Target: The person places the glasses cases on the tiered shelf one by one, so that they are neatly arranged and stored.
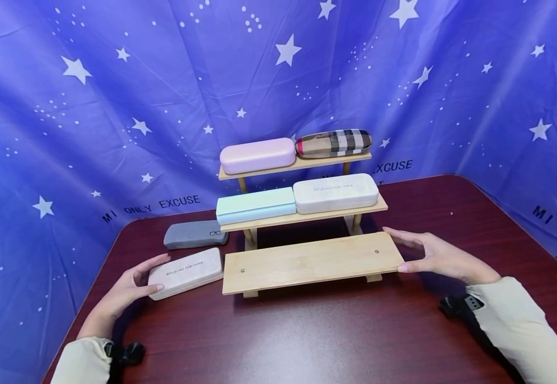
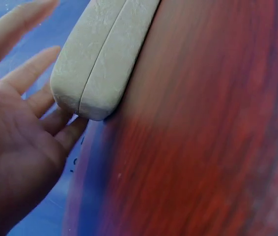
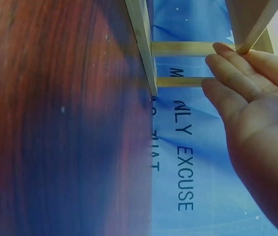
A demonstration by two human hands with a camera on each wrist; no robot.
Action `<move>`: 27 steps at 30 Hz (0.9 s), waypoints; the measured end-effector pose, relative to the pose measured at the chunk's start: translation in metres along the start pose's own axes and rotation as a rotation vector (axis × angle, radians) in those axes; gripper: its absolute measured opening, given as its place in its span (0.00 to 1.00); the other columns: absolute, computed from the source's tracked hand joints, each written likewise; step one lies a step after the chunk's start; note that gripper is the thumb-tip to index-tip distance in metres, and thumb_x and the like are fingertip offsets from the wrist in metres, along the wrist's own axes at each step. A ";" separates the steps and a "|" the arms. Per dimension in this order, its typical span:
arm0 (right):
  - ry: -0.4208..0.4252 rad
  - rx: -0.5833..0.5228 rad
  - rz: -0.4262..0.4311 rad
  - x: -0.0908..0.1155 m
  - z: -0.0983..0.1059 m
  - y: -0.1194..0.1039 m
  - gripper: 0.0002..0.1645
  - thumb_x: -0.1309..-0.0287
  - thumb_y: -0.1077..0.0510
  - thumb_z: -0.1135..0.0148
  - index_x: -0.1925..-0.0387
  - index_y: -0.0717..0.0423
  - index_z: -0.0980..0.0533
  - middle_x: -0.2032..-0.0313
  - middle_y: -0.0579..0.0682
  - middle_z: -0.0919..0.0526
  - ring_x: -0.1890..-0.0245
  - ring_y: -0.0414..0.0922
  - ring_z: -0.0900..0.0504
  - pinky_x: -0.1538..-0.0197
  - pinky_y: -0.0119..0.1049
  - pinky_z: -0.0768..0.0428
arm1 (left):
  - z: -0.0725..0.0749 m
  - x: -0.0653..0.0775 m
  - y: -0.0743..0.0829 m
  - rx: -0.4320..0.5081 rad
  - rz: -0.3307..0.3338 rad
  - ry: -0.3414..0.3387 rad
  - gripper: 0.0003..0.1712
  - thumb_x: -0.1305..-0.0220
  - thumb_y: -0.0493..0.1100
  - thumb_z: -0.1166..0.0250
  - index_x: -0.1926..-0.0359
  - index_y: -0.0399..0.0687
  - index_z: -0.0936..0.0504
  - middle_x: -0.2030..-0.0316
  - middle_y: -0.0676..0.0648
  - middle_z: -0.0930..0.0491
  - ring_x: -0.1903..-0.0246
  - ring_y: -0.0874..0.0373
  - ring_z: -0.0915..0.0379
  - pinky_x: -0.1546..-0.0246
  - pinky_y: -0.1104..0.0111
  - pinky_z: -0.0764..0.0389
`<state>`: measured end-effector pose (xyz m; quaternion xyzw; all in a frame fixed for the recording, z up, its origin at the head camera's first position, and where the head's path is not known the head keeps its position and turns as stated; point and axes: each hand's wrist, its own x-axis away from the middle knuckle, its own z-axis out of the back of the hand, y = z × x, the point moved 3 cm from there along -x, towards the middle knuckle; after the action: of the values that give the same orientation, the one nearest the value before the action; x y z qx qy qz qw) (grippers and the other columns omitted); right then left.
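A pale white glasses case (image 1: 184, 273) lies on the table left of a wooden three-tier stand (image 1: 307, 261). My left hand (image 1: 127, 282) is at the case's left end, thumb on the near side and fingers on the far side. In the left wrist view its fingers are spread and mostly straight, close against the rounded end of the case. My right hand (image 1: 439, 256) is at the right end of the stand's lowest shelf, thumb at the front corner and a fingertip at the back corner. Its fingers look extended under the shelf in the right wrist view.
A grey glasses case (image 1: 194, 234) lies behind the white one. The middle shelf bears a light blue case (image 1: 256, 205) and another white case (image 1: 336, 193). On top sit a pink case (image 1: 258, 156) and a plaid case (image 1: 333, 144). A starry blue curtain (image 1: 240, 69) hangs behind.
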<state>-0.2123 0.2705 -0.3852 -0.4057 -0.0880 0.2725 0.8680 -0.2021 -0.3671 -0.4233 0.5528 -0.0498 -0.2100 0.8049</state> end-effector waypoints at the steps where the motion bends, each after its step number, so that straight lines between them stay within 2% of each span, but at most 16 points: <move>1: -0.001 -0.004 0.005 0.000 0.000 0.000 0.44 0.46 0.57 0.33 0.30 0.56 0.42 0.35 0.59 0.35 0.41 0.20 0.39 0.46 0.18 0.37 | -0.001 0.000 -0.001 -0.001 0.017 -0.004 0.36 0.44 0.25 0.40 0.34 0.27 0.40 0.37 0.47 0.31 0.48 0.68 0.32 0.52 0.80 0.31; 4: -0.003 -0.015 0.028 0.000 -0.001 0.002 0.44 0.47 0.59 0.33 0.31 0.61 0.42 0.35 0.61 0.35 0.41 0.20 0.39 0.46 0.17 0.37 | -0.003 -0.001 -0.004 -0.046 0.077 -0.003 0.38 0.46 0.28 0.37 0.33 0.32 0.40 0.40 0.46 0.30 0.52 0.69 0.32 0.55 0.79 0.30; 9: 0.000 -0.032 0.046 0.000 -0.001 0.003 0.44 0.47 0.60 0.33 0.31 0.61 0.43 0.35 0.63 0.35 0.41 0.21 0.39 0.45 0.15 0.39 | -0.004 -0.002 -0.005 -0.212 0.144 -0.012 0.47 0.52 0.36 0.28 0.31 0.42 0.41 0.39 0.43 0.35 0.51 0.70 0.37 0.53 0.82 0.37; 14: -0.001 -0.031 0.042 0.000 -0.001 0.003 0.45 0.47 0.60 0.33 0.30 0.60 0.43 0.35 0.62 0.35 0.41 0.21 0.39 0.46 0.16 0.38 | -0.003 -0.003 -0.004 -0.272 0.131 -0.029 0.51 0.55 0.38 0.25 0.30 0.44 0.41 0.36 0.39 0.39 0.50 0.72 0.40 0.52 0.84 0.41; 22: -0.003 -0.022 0.040 -0.001 -0.001 0.002 0.45 0.47 0.59 0.33 0.31 0.63 0.43 0.34 0.61 0.36 0.41 0.21 0.39 0.45 0.17 0.37 | 0.000 -0.003 -0.002 -0.446 0.092 -0.007 0.51 0.58 0.44 0.23 0.32 0.44 0.36 0.38 0.38 0.32 0.48 0.81 0.42 0.52 0.87 0.43; 27: 0.000 -0.013 0.009 -0.001 0.000 0.001 0.45 0.47 0.58 0.33 0.31 0.63 0.43 0.34 0.60 0.35 0.41 0.20 0.39 0.46 0.17 0.37 | 0.001 -0.005 -0.001 -0.527 0.074 0.015 0.52 0.61 0.47 0.21 0.34 0.41 0.33 0.41 0.36 0.28 0.48 0.84 0.43 0.51 0.89 0.44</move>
<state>-0.2137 0.2708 -0.3858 -0.4118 -0.0878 0.2759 0.8640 -0.2072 -0.3667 -0.4233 0.3235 -0.0076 -0.1821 0.9285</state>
